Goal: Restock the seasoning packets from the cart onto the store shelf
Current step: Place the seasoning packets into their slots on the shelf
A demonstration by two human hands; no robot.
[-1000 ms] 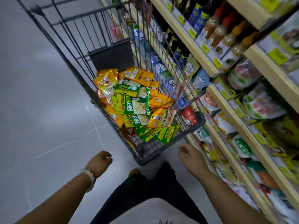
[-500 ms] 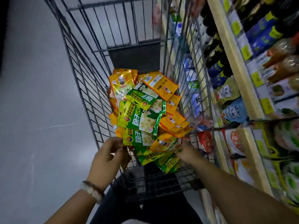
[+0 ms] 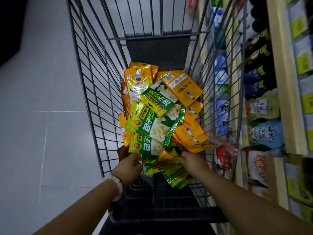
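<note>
A wire shopping cart (image 3: 94, 99) fills the middle of the view, and on its floor lies a loose pile of several green and orange seasoning packets (image 3: 157, 126). My left hand (image 3: 130, 167), with a pale bead bracelet on the wrist, is at the pile's near left edge; its fingers curl round the lower edge of a green packet (image 3: 145, 146). My right hand (image 3: 193, 164) is at the near right edge, where its fingertips pinch an orange packet (image 3: 169, 156) lying over green ones. The store shelf (image 3: 279, 82) runs along the right.
The shelf holds dark sauce bottles (image 3: 259, 77), Heinz pouches (image 3: 265, 134) and other bagged goods behind yellow price tags. The cart's right wall stands close against the shelf. Grey tiled floor (image 3: 42, 116) lies to the left of the cart.
Both hands went from hanging outside the cart's near end to reaching over it into the packet pile. The view tipped forward over the cart.
</note>
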